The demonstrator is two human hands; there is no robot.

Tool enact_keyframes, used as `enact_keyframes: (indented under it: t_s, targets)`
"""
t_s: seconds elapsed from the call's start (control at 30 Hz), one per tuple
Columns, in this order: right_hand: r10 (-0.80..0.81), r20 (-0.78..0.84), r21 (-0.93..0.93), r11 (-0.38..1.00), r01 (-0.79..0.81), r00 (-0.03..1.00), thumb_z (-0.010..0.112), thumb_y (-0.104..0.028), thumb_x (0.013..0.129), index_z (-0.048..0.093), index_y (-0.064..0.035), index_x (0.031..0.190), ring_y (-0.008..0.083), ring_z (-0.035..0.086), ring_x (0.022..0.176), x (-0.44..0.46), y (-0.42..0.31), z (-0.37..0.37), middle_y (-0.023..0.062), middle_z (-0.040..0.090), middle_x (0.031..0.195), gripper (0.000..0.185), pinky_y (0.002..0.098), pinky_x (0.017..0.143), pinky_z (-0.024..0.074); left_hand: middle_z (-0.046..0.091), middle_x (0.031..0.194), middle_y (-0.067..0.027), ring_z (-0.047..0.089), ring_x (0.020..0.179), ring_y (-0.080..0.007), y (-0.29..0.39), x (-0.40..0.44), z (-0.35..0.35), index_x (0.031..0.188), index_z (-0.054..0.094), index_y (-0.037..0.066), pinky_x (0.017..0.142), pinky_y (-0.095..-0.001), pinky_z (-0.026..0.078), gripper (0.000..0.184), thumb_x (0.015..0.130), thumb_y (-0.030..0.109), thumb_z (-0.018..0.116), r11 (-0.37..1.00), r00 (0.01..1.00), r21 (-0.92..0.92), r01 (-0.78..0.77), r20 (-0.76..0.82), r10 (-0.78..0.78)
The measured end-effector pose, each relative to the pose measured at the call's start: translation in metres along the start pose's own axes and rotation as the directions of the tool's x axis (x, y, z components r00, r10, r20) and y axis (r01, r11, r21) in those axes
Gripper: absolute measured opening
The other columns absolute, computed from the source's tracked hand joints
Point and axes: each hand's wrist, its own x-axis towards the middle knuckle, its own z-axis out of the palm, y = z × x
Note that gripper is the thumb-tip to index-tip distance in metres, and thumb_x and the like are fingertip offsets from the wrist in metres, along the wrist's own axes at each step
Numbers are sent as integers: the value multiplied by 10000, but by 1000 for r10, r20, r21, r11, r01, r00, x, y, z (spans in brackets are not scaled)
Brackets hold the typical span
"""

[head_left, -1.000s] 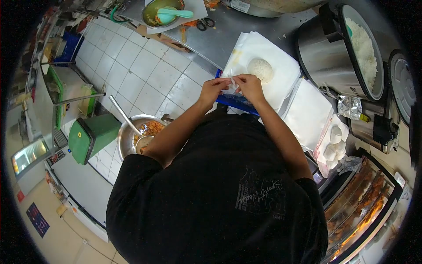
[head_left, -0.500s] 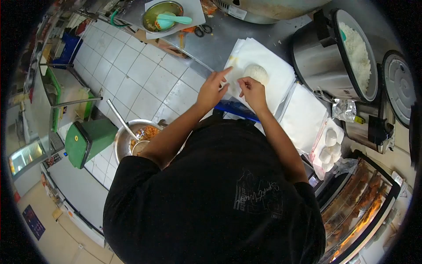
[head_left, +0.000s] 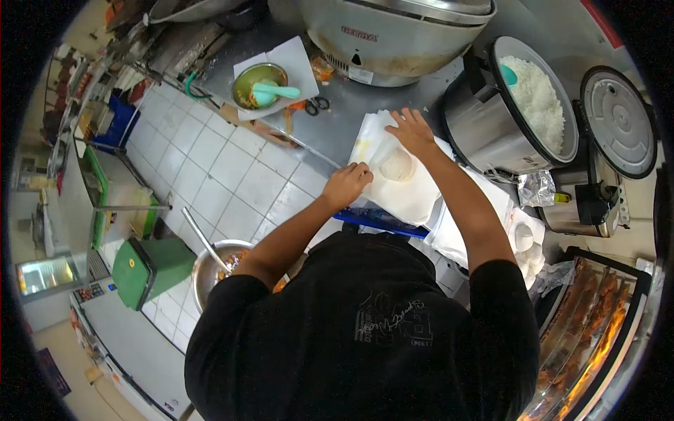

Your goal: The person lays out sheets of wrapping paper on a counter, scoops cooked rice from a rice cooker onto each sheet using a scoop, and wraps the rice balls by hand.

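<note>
A rounded mound of white rice sits on a stack of white paper sheets on the steel counter. At the stack's near left edge, my left hand has its fingers curled closed on the top sheet of paper, which is lifted slightly beside the rice. My right hand reaches over the far edge of the stack, beyond the rice, with its fingers spread and nothing visible in them.
An open rice cooker full of rice, with a turquoise scoop, stands at the right. Back left are a metal bowl with a turquoise ladle and scissors. A large pot stands behind. White wrapped lumps lie at right.
My right hand has moved from beside the rice to the paper's far edge and spread its fingers. My left hand has come down to the near edge and closed on the paper. The view has shifted.
</note>
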Motion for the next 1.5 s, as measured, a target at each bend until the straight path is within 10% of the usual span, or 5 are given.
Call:
enact_keyframes:
  t_s: [0.37,0.77,1.03,1.3,1.5]
  targets:
    - [281,490,792,251,-556,825,710,-433,878,684,-45,937,223,667,897,17,41,19,83,711,904,393,351,815,511,533,1331,-70,465,1299,-246,0,-3,-7,1169,593,127,994,-442,401,332,839,163,607,948,992,309,-76,122,40]
    - [431,-3,317,856,-408,902,653,-217,757,697,-92,787,244,687,808,-51,-74,-9,78,700,830,136,393,677,557,527,1389,-34,475,1297,-265,29,63,-19,1096,630,184,1051,-525,353,244,853,185,648,946,979,249,-206,48,201]
    - [609,51,824,422,-377,792,774,-339,784,585,-88,1198,349,577,1063,-133,-92,-55,149,604,1153,520,442,965,456,667,1021,-216,627,921,-466,-33,64,4,1134,572,62,743,-515,509,215,947,168,581,957,935,-290,15,343,89]
    - [422,176,777,495,-389,889,538,-418,936,681,-50,1093,370,658,1027,-150,-36,64,163,694,1103,425,460,892,504,677,929,-215,641,905,-434,-54,93,20,950,649,62,732,-486,504,307,972,353,556,953,892,-165,254,421,-164]
    - [569,658,438,244,-865,493,604,-517,882,650,13,1138,407,622,1119,-118,-43,53,261,655,1158,591,466,950,503,721,930,-134,684,929,-348,-28,92,28,987,684,103,875,-570,399,297,913,387,634,917,811,173,359,429,-398]
